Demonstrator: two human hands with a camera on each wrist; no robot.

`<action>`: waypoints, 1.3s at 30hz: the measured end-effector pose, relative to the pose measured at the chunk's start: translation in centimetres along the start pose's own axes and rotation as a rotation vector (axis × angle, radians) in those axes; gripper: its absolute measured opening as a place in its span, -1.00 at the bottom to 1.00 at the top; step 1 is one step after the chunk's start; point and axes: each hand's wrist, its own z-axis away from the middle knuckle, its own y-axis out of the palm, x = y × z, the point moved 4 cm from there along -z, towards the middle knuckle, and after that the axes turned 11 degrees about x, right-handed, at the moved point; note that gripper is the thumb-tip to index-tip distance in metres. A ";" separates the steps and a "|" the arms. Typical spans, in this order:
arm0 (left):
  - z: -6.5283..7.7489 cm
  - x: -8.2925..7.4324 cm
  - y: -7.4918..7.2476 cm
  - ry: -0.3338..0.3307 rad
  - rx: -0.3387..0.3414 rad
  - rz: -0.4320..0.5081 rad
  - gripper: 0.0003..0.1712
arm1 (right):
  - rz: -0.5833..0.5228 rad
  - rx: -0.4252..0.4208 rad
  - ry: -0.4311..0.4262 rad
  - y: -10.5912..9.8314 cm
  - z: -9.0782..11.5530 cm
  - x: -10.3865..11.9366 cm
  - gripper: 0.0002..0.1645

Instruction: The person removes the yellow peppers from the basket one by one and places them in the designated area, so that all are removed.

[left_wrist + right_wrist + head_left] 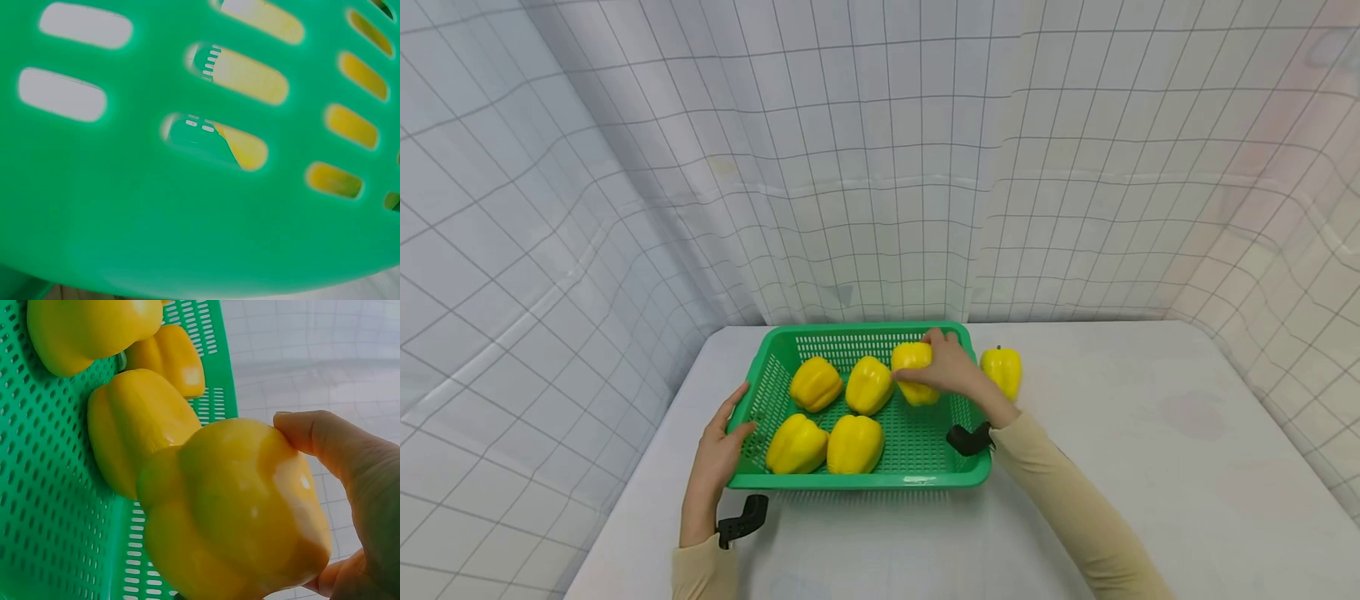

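Note:
My right hand (951, 365) grips a yellow bell pepper (244, 506) at the back right of the green plastic basket (865, 482); in the right wrist view the thumb lies on one side of it and a finger on the other. Several more yellow peppers lie inside, among them one at the front (855, 444) and one at the back left (816, 384). At the basket's left rim, my left hand (715, 454) holds the edge, thumb over the inner side. The left wrist view is filled by the slotted basket wall (125, 206), with that hand out of sight.
Another yellow pepper (1002, 369) stands on the white table (1150, 467), just right of the basket and partly behind my right forearm. A gridded white curtain (880, 167) hangs behind the table and along both sides.

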 end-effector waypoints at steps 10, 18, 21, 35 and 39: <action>0.0 0.0 -0.1 -0.010 -0.001 0.002 -0.29 | 0.001 -0.101 -0.007 -0.8 1.0 0.3 -0.06; -0.2 0.1 -0.1 -0.002 0.000 0.005 -0.29 | -0.039 -0.174 -0.036 -1.5 2.1 0.0 -0.07; -0.2 0.1 -0.1 -0.002 0.000 0.004 -0.29 | -0.073 -0.203 -0.031 -2.0 2.7 -0.2 -0.08; -0.1 0.1 -0.1 -0.003 0.003 -0.002 -0.30 | -0.226 -0.360 -0.077 -4.2 5.2 -1.9 -0.15; -0.1 0.1 -0.1 -0.006 0.004 0.000 -0.30 | -0.239 -0.399 -0.083 -4.9 5.9 -2.7 -0.15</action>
